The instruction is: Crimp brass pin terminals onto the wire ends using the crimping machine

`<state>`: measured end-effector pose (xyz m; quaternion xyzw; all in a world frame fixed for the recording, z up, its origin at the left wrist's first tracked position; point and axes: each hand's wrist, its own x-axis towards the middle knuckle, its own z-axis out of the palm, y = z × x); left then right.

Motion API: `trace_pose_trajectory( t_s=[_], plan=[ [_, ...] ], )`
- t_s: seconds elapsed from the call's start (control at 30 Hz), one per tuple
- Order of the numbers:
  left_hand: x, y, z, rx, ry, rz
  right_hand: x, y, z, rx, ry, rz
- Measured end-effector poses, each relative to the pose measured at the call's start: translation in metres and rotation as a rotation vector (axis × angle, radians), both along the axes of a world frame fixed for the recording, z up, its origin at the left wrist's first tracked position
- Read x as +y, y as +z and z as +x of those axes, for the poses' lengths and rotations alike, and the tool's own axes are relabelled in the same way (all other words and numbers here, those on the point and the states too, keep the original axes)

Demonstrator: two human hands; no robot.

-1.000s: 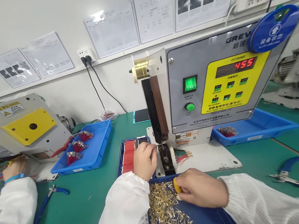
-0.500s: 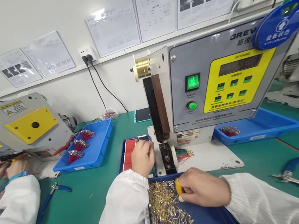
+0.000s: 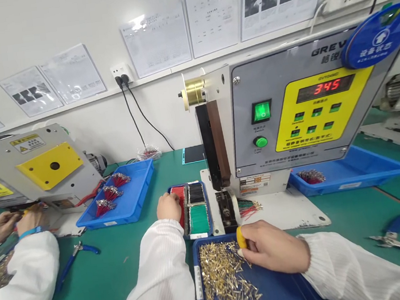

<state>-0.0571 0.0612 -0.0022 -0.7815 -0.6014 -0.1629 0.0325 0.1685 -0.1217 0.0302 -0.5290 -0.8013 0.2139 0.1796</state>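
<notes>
My left hand (image 3: 168,207) rests at the red wires (image 3: 180,194) in the left part of a small blue divided tray (image 3: 209,217). Its fingers are curled, and their tips are hidden. Beside it lie black wires (image 3: 195,193) and green wires (image 3: 198,218). My right hand (image 3: 275,247) hovers at the upper part of a larger blue tray (image 3: 276,296), its thumb and finger pinched together. A yellow finger cot (image 3: 241,237) covers one fingertip; anything in the pinch is too small to make out. Loose gold metal pins (image 3: 222,271) lie heaped in that tray.
A crimping machine (image 3: 290,109) stands ahead, its die (image 3: 226,210) behind the pin tray. Finished wires (image 3: 250,205) lie on its base. Blue bins (image 3: 136,196) hold wire bundles. Cutting pliers (image 3: 389,238) lie at right. Another person's hands (image 3: 30,222) work at left.
My left hand has moved left from beside the die to the red wires, uncovering the black and green ones. The machine's display now reads 345. My right hand stays over the pin tray.
</notes>
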Motion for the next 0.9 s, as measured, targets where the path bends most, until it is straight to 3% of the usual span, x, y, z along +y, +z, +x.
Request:
trace_pose_trajectory(
  t_s=[0.3,0.6,0.9],
  plan=[
    [-0.002,0.003,0.008,-0.053,-0.014,0.040,0.000,-0.003,0.000,-0.008,-0.003,-0.005],
    [-0.030,0.004,0.046,-0.106,-0.229,-0.092,0.003,-0.005,0.002,-0.034,0.026,0.023],
    [-0.032,0.016,0.041,-0.017,-0.279,-0.216,0.002,-0.005,0.002,-0.019,-0.004,-0.002]
  ],
)
